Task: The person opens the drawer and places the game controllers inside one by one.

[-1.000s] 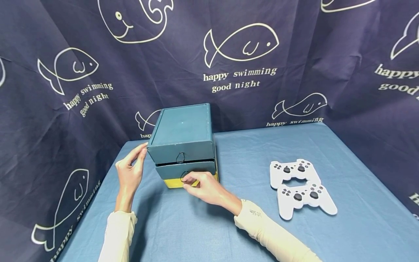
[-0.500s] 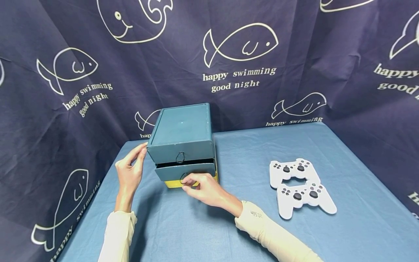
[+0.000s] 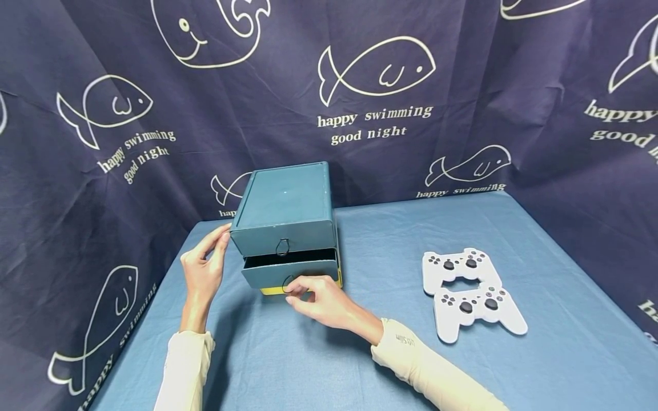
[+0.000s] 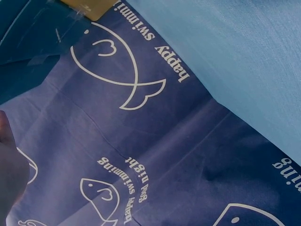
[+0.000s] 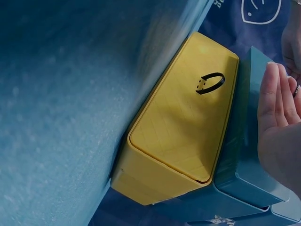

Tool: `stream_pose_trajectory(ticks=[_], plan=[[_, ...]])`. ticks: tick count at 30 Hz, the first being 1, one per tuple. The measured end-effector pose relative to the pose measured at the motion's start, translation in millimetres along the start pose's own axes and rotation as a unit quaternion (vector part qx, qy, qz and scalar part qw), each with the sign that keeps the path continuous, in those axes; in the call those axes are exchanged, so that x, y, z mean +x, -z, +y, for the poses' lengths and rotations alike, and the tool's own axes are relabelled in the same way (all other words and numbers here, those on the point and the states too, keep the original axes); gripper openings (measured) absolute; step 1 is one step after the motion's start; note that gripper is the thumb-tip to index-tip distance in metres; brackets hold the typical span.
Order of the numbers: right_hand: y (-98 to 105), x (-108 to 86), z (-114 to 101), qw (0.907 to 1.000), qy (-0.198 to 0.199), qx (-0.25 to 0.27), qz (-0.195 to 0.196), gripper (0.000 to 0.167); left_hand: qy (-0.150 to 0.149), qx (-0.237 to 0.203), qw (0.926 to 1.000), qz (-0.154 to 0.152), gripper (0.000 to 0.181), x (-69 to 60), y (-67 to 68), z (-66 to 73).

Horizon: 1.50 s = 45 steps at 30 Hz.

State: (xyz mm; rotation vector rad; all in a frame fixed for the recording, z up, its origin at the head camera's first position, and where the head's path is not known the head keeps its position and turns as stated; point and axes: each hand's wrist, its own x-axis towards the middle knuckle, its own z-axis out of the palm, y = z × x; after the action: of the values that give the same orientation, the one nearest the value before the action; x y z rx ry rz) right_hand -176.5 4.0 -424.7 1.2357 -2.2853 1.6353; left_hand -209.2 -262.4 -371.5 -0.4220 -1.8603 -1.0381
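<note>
Drawer [image 3: 280, 272], the middle one of the stack, stands partway out toward me, with a dark gap above its front. My right grip [image 3: 325, 300] pinches its ring [image 3: 284, 283] between thumb and finger. I judge the step in hand to be drawing it out; the next move calls for a level, gentle pull straight toward me, with the stack held back so it doesn't slide along.

My left grip [image 3: 203, 273] has its fingers fairly straight, the tips at the left front edge of the top drawer [image 3: 300, 237]; I cannot tell how firmly they press. The top drawer sits closed over the gap. Beneath, the yellow drawer [image 5: 176, 110] looks closed too, its own black loop [image 5: 216, 84] untouched.

Well to the right, two white controllers [image 3: 478, 306] lie on the blue bench [image 3: 382, 245], one just behind the other. Dark fish-print cloth [image 3: 375, 160] hangs behind.
</note>
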Motion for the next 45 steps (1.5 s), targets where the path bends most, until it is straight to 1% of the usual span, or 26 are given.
stream_pose_trajectory(ticks=[7,15,17,22,24,26,30,33,40,45], plan=[[-1,-2.0,-2,0.9999,0.013,0.000,0.002,0.011,-0.005,-0.002,1.0000,0.005,0.021,0.6,-0.7,0.5],[-2,-4.0,-5,0.9998,0.004,0.022,-0.003,0.012,0.000,0.005,1.0000,0.006,0.019,-0.4,-1.4,1.5],[-2,-4.8,-6,0.9998,0.004,0.021,-0.004,0.012,-0.001,0.006,1.0000,0.007,0.018,0.2,-1.7,4.3],[-2,-7.2,-8,0.9998,0.009,0.017,-0.005,0.011,-0.002,0.002,1.0000,0.004,0.019,2.5,-2.5,19.2],[-2,-8.5,-9,0.9997,0.008,0.021,-0.008,0.011,-0.002,0.001,1.0000,0.003,0.020,2.8,-2.7,22.5],[-3,-10.1,-10,0.9996,0.007,0.026,-0.013,0.011,0.000,0.002,1.0000,0.004,0.021,2.2,-2.6,20.1],[-4,-13.7,-11,0.9993,0.009,0.028,-0.021,0.012,0.003,0.004,1.0000,0.007,0.020,-0.1,-2.5,7.8],[-4,-16.0,-12,0.9993,0.013,0.025,-0.023,0.012,0.005,0.002,0.9999,0.010,0.018,-1.2,-2.0,2.0],[-6,-20.3,-16,0.9990,0.034,0.017,-0.025,0.012,0.003,-0.011,0.9999,0.008,0.019,0.0,-1.4,2.5],[-7,-23.6,-18,0.9981,0.052,0.017,-0.029,0.012,0.003,-0.010,0.9999,0.008,0.022,-0.1,-1.4,2.6]])
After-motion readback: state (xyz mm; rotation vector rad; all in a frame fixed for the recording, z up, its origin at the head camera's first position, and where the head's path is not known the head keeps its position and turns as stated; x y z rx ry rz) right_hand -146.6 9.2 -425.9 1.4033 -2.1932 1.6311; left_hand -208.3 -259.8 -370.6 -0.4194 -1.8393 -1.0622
